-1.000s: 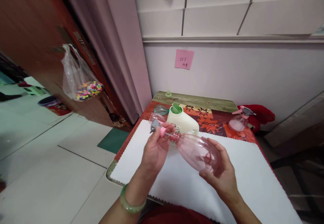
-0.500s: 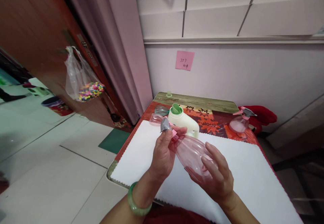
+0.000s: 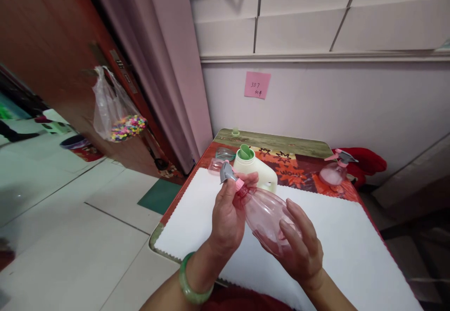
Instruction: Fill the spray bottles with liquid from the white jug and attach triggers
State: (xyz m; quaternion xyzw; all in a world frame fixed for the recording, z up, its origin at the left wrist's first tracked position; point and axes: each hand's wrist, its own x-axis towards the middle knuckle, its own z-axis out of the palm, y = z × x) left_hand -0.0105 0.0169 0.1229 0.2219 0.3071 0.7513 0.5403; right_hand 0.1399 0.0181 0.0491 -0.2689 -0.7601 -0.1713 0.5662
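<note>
A clear pink spray bottle [image 3: 265, 212] with a grey and pink trigger head is held tilted above the white mat [image 3: 190, 212], its head pointing up and left. My left hand [image 3: 228, 212] closes round the neck, just below the pink collar. Around the lower body of the bottle curls my right hand [image 3: 304, 245], with its fingers along the far side and the palm under the base. Behind the bottle stands a cream jug [image 3: 258, 170] with a green measuring cap [image 3: 245, 151] in its mouth.
Another pink spray bottle [image 3: 333, 173], with whitish liquid inside, stands at the right. Two clear bottles, one pink [image 3: 215, 166] and one teal [image 3: 225, 154], lie left of the jug. A small green cap [image 3: 235, 132] sits at the table's back edge. A door with a hanging bag [image 3: 121, 114] is at left.
The grey trigger head has turned slightly, and more of the pink collar shows above my left fingers. My right hand keeps its hold on the bottle's body.
</note>
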